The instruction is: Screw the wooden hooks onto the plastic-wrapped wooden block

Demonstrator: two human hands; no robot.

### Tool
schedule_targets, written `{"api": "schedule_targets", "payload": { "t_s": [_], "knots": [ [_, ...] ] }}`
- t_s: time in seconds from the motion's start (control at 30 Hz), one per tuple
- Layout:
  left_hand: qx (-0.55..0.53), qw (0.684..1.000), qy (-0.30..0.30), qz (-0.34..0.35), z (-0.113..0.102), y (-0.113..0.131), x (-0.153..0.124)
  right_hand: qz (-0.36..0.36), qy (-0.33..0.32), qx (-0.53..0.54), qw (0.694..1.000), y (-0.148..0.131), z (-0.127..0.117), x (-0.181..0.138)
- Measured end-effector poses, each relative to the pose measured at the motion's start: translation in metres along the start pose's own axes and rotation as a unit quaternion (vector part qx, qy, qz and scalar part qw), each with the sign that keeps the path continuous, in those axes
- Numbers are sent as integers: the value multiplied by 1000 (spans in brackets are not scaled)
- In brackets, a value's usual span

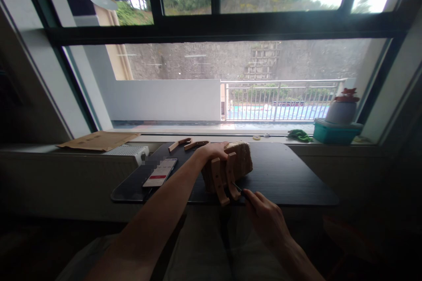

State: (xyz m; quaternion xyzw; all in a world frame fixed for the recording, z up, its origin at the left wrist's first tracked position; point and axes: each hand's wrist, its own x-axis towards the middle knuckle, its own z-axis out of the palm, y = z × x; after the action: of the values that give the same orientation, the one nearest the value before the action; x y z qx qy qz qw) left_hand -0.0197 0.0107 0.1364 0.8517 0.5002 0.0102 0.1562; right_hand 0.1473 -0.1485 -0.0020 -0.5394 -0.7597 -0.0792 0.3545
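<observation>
Brown, rough-topped block [245,161] under the left hand [216,151], with fingertips hidden, so cannot tell how tightly closed. Just below that hand, against the block, two curved wooden hooks [216,179]. Clamped in the right hand [264,211], a screwdriver-like tool [243,192], with its shaft at the nearer hook. Left of the left hand, on the dark tabletop [283,171], a smartphone [160,173].

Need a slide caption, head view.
Left hand on a brown block, right hand holding a thin tool at a curved wooden piece.
</observation>
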Motion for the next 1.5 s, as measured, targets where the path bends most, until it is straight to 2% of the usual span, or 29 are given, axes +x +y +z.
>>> {"api": "schedule_targets", "payload": {
  "t_s": [0.13,0.23,0.37,0.5,0.57,0.67,0.83,0.93,1.03,1.2,1.3,1.37,1.5],
  "knots": [
    [-11,1000,10,1,1,-2,2,-6,-5,-20,1000,1,-1,1],
    [-16,1000,20,-9,3,-3,4,-53,-10,-78,995,1,-7,8],
    [-24,998,43,-26,5,-6,4,-140,-75,-188,969,-3,-20,28],
    [-45,996,72,-39,7,-12,-3,-212,-136,-218,943,-13,-30,49],
    [-59,993,88,-44,9,-16,-8,-224,-147,-218,938,-18,-32,54],
    [-77,990,112,-45,11,-21,-15,-184,-140,-198,952,-19,-32,54],
    [-95,985,138,-49,13,-24,-29,-23,-98,-78,992,-12,-22,42],
    [-97,982,155,-55,14,-24,-37,37,-78,-5,996,-7,-19,36],
    [-91,980,166,-61,14,-23,-43,11,-86,-31,996,-8,-23,37],
    [-78,980,169,-72,14,-22,-41,-140,-100,-193,966,-16,-35,46],
    [-74,980,172,-72,15,-23,-39,-191,-96,-218,952,-16,-32,46],
    [-72,979,176,-71,16,-24,-39,-179,-87,-204,958,-14,-25,43],
    [-67,977,187,-73,16,-25,-44,-60,-65,-112,990,-12,-13,36]
  ]
}}
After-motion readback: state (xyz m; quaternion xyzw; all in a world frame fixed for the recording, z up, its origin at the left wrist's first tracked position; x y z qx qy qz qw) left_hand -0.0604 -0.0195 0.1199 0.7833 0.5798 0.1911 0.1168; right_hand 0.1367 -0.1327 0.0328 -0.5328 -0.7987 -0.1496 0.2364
